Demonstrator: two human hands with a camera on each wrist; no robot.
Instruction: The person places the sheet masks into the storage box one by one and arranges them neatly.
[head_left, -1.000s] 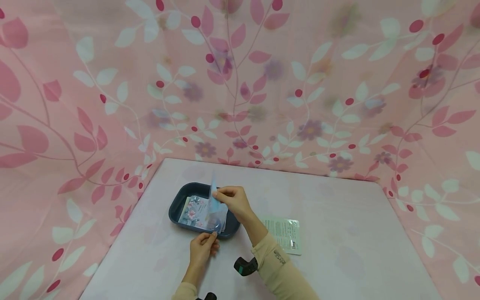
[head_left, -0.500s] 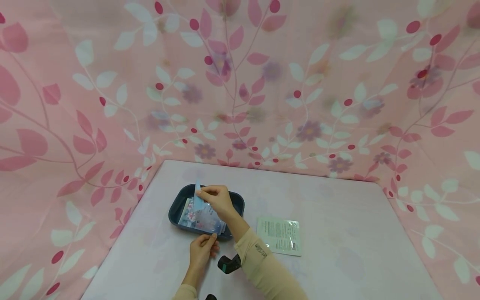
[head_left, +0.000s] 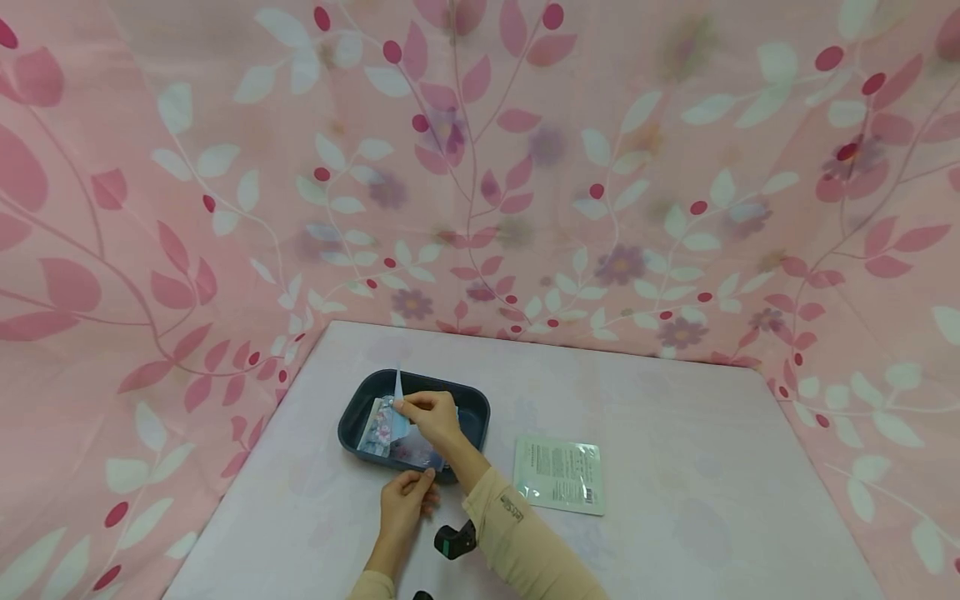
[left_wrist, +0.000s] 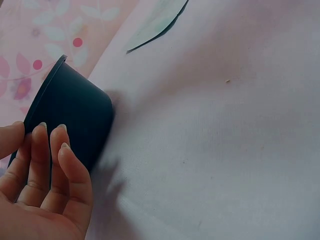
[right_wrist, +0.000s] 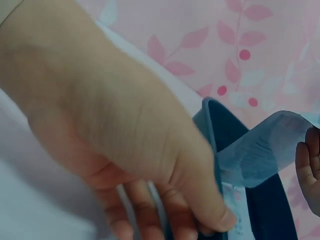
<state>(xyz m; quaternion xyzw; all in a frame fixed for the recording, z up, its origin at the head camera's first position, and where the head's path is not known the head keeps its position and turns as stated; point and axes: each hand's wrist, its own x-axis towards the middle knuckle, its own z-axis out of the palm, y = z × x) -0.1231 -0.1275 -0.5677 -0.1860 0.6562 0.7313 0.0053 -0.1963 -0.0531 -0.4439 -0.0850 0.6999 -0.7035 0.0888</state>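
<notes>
A dark blue plastic tray stands on the table, holding flat packets with a pink and blue flower print. My left hand pinches its near rim; the left wrist view shows the thumb at the rim and fingers along the outer wall. Over the tray, my right hand pinches a thin, translucent bluish film between thumb and fingertips. In the right wrist view the film curves from these fingers down into the tray, overlapping the packets. My left hand fills that view's foreground.
A pale green printed pouch lies flat on the white table, right of the tray. Black camera mounts show at the wrists. Floral pink cloth hangs behind the table and at its sides.
My right hand has moved left with the film, then slightly down, over the packets' left part. More of the green pouch shows. My left hand stays at the rim.
</notes>
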